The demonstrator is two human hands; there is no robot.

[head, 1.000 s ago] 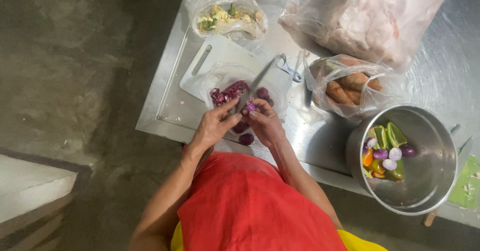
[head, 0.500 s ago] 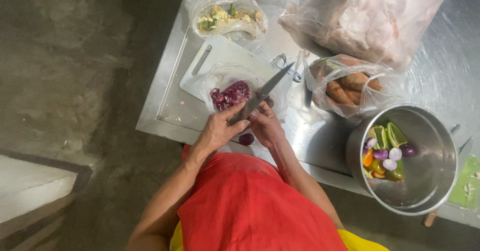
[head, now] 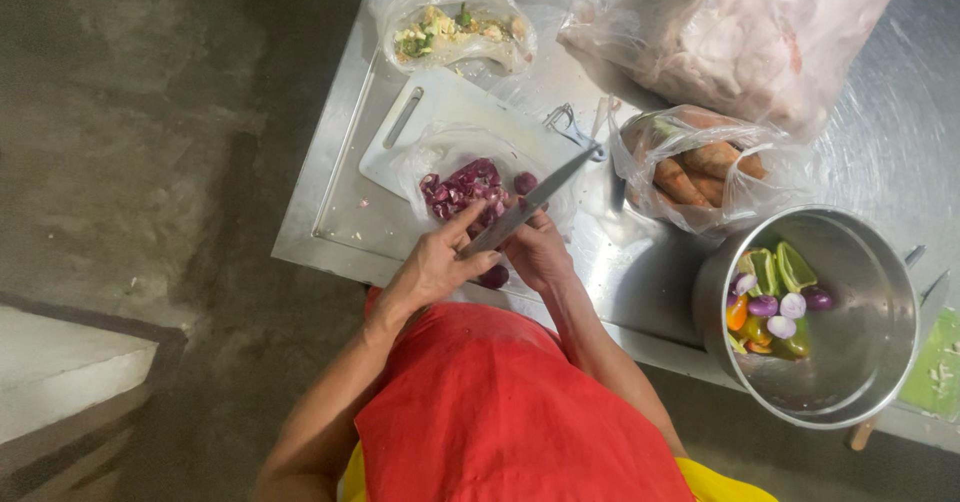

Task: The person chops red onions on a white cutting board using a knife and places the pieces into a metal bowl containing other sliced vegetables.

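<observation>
My left hand (head: pixel 432 265) and my right hand (head: pixel 537 252) meet at the near edge of the steel table (head: pixel 340 227). A long knife (head: pixel 540 195) slants up and to the right from my left fingertips, which grip its base. My right hand curls just under the blade, and a dark purple shallot (head: pixel 494 278) sits between the two hands. Just beyond them, a clear bag of purple shallot pieces (head: pixel 458 186) lies on a white cutting board (head: pixel 430 112).
A steel pot (head: pixel 860 362) of shallots and cut green and orange vegetables stands at the right. Behind it lie a bag of carrots (head: pixel 700 172), a big bag of raw meat (head: pixel 740 32), a bag of scraps (head: pixel 450 27) and a peeler (head: pixel 568 122). Concrete floor (head: pixel 150 162) is at the left.
The knife blade has swung up from between the hands and now points up-right over the board. Both hands have drawn slightly back toward the table edge.
</observation>
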